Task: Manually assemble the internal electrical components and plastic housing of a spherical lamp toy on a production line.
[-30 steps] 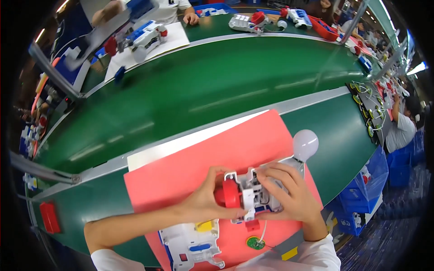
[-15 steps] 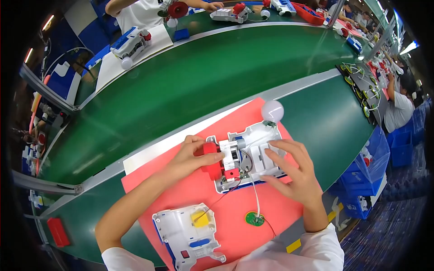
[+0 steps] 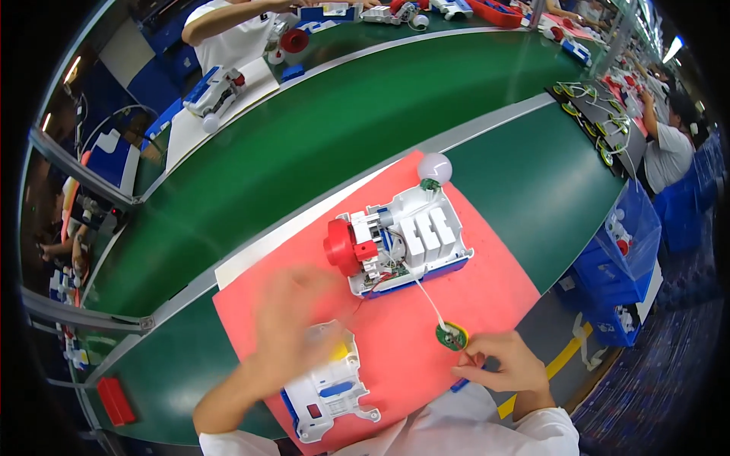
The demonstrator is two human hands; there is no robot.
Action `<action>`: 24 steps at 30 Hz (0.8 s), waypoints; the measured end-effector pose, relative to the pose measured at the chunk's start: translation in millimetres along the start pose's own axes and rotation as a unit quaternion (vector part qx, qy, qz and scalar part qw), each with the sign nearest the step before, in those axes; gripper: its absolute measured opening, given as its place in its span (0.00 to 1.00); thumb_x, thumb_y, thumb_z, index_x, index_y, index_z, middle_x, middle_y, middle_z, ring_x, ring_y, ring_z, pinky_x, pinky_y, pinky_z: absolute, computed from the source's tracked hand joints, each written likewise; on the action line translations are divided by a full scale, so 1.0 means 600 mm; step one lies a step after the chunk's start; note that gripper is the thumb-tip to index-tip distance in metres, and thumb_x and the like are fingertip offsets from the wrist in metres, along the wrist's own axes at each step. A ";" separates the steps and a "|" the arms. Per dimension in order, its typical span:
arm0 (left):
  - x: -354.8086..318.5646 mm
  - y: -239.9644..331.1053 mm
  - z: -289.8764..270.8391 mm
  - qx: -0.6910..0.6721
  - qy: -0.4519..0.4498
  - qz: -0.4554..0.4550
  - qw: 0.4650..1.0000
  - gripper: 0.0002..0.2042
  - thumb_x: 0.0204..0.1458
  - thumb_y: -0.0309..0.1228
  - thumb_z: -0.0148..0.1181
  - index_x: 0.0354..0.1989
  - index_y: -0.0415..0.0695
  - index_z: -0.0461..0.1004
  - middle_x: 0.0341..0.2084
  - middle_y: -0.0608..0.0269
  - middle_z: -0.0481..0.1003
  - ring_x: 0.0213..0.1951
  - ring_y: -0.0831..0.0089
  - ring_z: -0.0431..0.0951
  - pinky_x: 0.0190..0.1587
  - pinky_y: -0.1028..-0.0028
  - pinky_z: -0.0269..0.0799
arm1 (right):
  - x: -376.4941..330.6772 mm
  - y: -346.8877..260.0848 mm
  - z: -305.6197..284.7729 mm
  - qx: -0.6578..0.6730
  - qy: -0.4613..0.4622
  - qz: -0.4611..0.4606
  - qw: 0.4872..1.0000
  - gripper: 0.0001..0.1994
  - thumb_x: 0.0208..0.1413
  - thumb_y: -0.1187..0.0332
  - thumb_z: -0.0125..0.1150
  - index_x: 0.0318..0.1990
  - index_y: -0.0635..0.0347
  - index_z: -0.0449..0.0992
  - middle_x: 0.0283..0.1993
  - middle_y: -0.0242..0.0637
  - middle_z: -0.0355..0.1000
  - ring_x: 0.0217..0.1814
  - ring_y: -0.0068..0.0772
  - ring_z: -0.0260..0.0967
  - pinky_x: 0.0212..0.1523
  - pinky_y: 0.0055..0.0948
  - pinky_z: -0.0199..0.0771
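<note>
An opened white and blue device (image 3: 414, 242) lies on a red mat (image 3: 494, 292), with a red round part (image 3: 340, 247) at its left end and a white bulb (image 3: 435, 167) at its far end. A thin wire runs from it to a small round green circuit board (image 3: 454, 335). My right hand (image 3: 506, 363) rests at the mat's near edge, thumb and forefinger pinched at that board's lower rim. My left hand (image 3: 293, 319) is blurred in motion, fingers spread, just above a separate white cover with blue and yellow parts (image 3: 328, 384).
A green conveyor belt (image 3: 319, 144) runs beyond the mat, with a grey rail between. Other people work at stations across the belt and far right. Blue bins (image 3: 616, 251) stand at the right, and a red box (image 3: 115, 400) sits at the lower left.
Both hands have let go of the device, which now lies free on the mat. My right hand dropped to the green board; my left hand swung down toward the white cover.
</note>
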State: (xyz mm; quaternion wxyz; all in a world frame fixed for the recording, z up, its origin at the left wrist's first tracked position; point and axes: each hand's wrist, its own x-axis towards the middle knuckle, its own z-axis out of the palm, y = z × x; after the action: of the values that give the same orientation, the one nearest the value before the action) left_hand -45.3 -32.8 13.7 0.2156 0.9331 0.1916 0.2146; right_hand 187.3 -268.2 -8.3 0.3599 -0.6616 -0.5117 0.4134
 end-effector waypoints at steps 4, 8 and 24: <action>0.004 0.089 0.039 -0.229 -0.272 -0.068 0.932 0.30 0.52 0.41 0.67 0.61 0.42 0.65 0.50 0.52 0.73 0.55 0.57 0.73 0.63 0.60 0.62 | 0.042 -0.068 0.000 0.103 -0.021 -0.172 0.979 0.18 0.48 0.77 0.71 0.49 0.68 0.78 0.38 0.40 0.76 0.36 0.28 0.75 0.32 0.24 0.73; -0.011 0.097 0.098 -0.581 -0.261 -0.213 0.741 0.34 0.58 0.48 0.61 0.65 0.37 0.59 0.54 0.50 0.71 0.61 0.63 0.69 0.65 0.65 0.60 | 0.047 -0.061 0.014 -0.006 0.006 -0.299 0.954 0.22 0.53 0.79 0.61 0.57 0.70 0.74 0.47 0.46 0.72 0.42 0.41 0.74 0.39 0.31 0.75; 0.123 0.157 -0.041 0.053 -0.230 0.059 0.970 0.08 0.52 0.23 0.56 0.37 0.34 0.79 0.20 0.49 0.73 0.27 0.57 0.78 0.33 0.62 0.73 | 0.083 0.031 0.036 0.196 0.189 -0.249 0.929 0.17 0.51 0.80 0.66 0.49 0.62 0.73 0.55 0.42 0.68 0.47 0.31 0.75 0.40 0.26 0.77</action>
State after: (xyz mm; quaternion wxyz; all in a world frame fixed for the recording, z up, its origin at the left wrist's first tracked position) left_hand 29.4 -70.0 103.2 0.1908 0.9772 0.0925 -0.0041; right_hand 181.2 -222.6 -42.3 0.6638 -0.4948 -0.4916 0.2700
